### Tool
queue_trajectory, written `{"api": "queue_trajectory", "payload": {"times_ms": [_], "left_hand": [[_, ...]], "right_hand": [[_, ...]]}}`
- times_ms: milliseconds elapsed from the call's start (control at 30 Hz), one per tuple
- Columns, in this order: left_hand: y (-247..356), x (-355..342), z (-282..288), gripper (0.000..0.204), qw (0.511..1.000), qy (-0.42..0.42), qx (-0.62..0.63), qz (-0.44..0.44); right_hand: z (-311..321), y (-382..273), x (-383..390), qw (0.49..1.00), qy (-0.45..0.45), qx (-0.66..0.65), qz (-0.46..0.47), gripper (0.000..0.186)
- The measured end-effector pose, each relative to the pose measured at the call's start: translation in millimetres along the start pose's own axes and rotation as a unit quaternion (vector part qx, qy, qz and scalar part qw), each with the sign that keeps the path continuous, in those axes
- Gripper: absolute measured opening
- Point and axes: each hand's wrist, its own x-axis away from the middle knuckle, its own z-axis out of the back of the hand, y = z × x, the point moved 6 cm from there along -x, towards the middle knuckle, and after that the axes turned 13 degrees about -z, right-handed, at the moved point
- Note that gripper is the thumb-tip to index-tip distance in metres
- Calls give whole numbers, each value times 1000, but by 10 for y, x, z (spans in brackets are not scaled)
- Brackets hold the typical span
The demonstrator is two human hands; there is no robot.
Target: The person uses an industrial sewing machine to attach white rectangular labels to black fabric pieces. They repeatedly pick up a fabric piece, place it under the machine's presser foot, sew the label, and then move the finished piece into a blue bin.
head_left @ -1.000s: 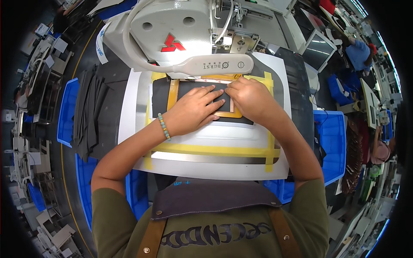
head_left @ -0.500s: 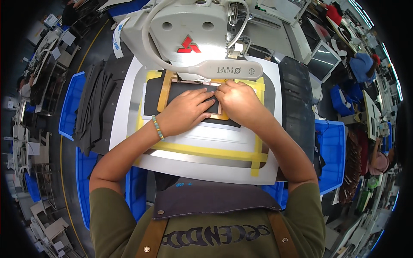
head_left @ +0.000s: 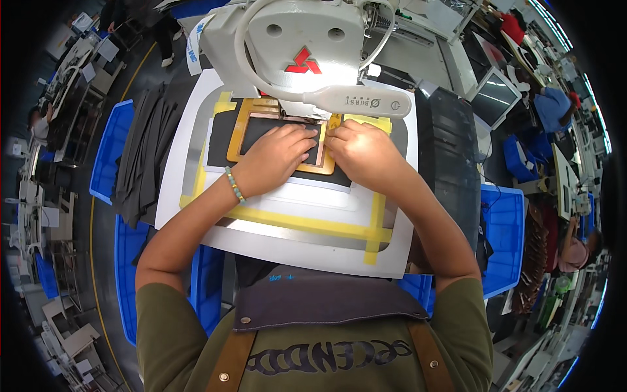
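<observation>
My left hand (head_left: 277, 157) lies flat on black fabric (head_left: 257, 129) inside an amber rectangular frame (head_left: 236, 144), fingers stretched toward the frame's right bar. At that bar my right hand (head_left: 364, 151) is closed, its fingertips pressed together; whatever they pinch is hidden. A strip with a pinkish edge runs along the inside of the frame. Under the frame lies a white board (head_left: 189, 225) with yellow tape (head_left: 313, 228) on it. The white sewing machine head (head_left: 304, 39) stands just beyond my hands, and its needle area is mostly hidden.
A lamp bar (head_left: 359, 101) with a curved cable hangs over the far side of the frame. Black fabric pieces (head_left: 147, 157) are piled at the left. Blue bins (head_left: 111, 153) stand on both sides. Other people work at the right, and someone's legs (head_left: 166, 46) show at the upper left.
The board and amber frame have shifted left relative to the machine head. The view has shifted slightly too. My hands keep much the same poses. Legs have come into view at the upper left.
</observation>
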Motion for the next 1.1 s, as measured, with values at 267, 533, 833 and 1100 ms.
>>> {"api": "queue_trajectory", "payload": {"times_ms": [267,533,833,1100], "left_hand": [[-33,229,304,27,998,-35,-29,40],[43,254,216,27,1000,-9,14,0],[23,301,147,29,998,-9,59,6],[-46,270,173,30,996,-11,87,15]], "right_hand": [[388,309,286,996,-27,-30,-82,12],[113,-281,152,982,-26,-186,13,9],[-2,-418,223,993,-53,-110,6,20],[-41,-437,233,995,-54,-85,23,20]]}}
